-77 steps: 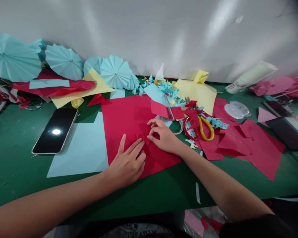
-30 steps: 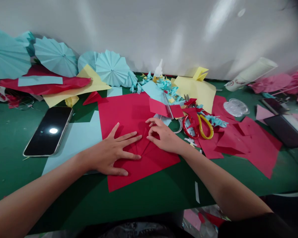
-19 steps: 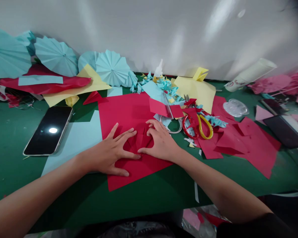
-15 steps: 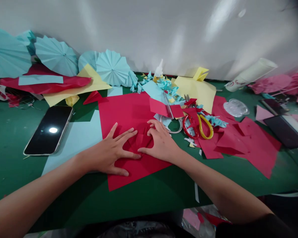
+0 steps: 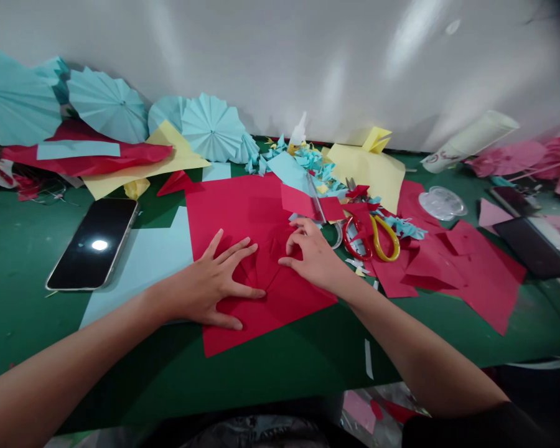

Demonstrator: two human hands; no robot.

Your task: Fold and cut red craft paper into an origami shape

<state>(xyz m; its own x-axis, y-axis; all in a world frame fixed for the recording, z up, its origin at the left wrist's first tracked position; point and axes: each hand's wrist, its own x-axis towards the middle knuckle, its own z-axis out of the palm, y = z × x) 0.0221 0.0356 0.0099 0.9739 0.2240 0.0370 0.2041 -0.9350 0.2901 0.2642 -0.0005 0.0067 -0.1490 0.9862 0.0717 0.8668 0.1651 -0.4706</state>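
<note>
A large red sheet [image 5: 233, 208] lies on the green table. On it rests a smaller folded red paper [image 5: 267, 258] with creases fanning out. My left hand [image 5: 214, 283] is spread flat, its fingers apart, on the left edge of the folded piece and the sheet. My right hand [image 5: 310, 252] is at the right side of the folded piece, thumb and forefinger drawn together by its edge. Whether paper is between those fingertips is too small to tell. Under my left hand and forearm, a light blue sheet [image 5: 144, 261] shows beyond the red one.
A phone [image 5: 93, 244] lies at the left. Scissors with yellow and red handles [image 5: 386, 238] lie right of the sheet among red scraps [image 5: 480, 267]. Pleated blue paper fans [image 5: 213, 127], a glue bottle [image 5: 298, 130] and a paper cup [image 5: 469, 142] stand at the back.
My right hand has moved slightly right, away from my left hand, and its thumb and forefinger have come closer together. My left hand has stayed in place.
</note>
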